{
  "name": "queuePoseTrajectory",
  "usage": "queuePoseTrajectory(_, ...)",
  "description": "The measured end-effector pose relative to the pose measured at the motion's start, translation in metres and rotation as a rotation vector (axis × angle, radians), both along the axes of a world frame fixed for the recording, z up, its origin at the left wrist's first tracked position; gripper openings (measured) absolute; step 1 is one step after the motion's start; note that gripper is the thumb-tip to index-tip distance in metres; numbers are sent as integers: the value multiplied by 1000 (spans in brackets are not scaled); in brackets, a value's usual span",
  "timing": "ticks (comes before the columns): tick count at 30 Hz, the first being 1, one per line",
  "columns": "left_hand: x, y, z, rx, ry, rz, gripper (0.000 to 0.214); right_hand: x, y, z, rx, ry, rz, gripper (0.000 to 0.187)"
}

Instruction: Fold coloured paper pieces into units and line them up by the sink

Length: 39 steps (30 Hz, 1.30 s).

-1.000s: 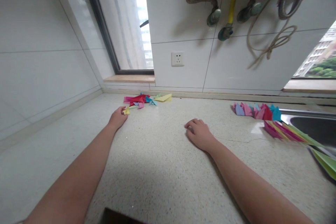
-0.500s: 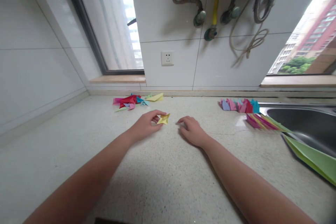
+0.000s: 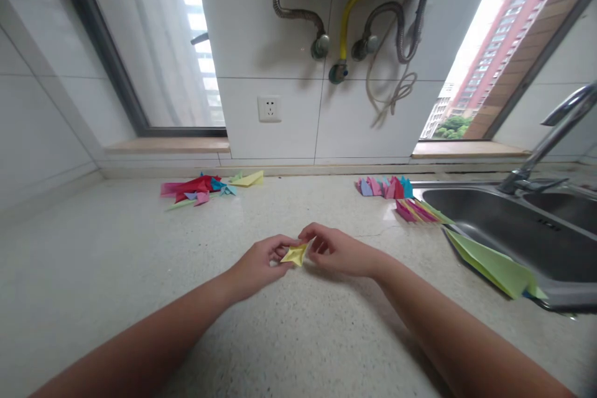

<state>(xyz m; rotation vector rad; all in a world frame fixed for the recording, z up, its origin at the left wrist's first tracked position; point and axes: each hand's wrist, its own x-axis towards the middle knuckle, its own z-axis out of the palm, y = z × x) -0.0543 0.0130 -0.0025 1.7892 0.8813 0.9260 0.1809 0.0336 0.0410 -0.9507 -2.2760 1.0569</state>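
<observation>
A small yellow folded paper piece (image 3: 295,255), origami with pointed corners, is just above the speckled countertop. My left hand (image 3: 261,264) pinches it from the left between thumb and fingers. From the right, my right hand (image 3: 333,250) closes its index finger and thumb around the piece's right corner; the exact contact is partly hidden by the fingers. The rest of the right hand's fingers are curled.
A pile of colourful folded papers (image 3: 198,189) lies at the back left. At the back right are a row of small origami pieces (image 3: 385,187), striped paper planes (image 3: 420,210) and a large green paper plane (image 3: 494,261) beside the sink (image 3: 494,214) with its faucet (image 3: 545,146).
My right hand has moved in from the right to the yellow paper piece. Both hands sit lower in the picture, and the view has turned right, showing more of the sink.
</observation>
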Motion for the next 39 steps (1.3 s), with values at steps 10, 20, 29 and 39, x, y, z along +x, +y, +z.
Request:
queuePoseTrajectory(10, 0, 2, -5, -61, -62, 54, 40, -6, 4, -24, 162, 93, -70, 17)
queuePoseTrajectory(20, 2, -9, 8, 49, 70, 84, 47, -10, -6, -19, 249, 92, -49, 13)
queuePoseTrajectory(29, 2, -10, 11, 120, 76, 124, 36, -10, -6, -18, 265, 103, -75, 11)
queuePoseTrajectory(39, 2, -8, 11, 27, 21, 190, 26, -11, -5, -20, 204, 141, -112, 8)
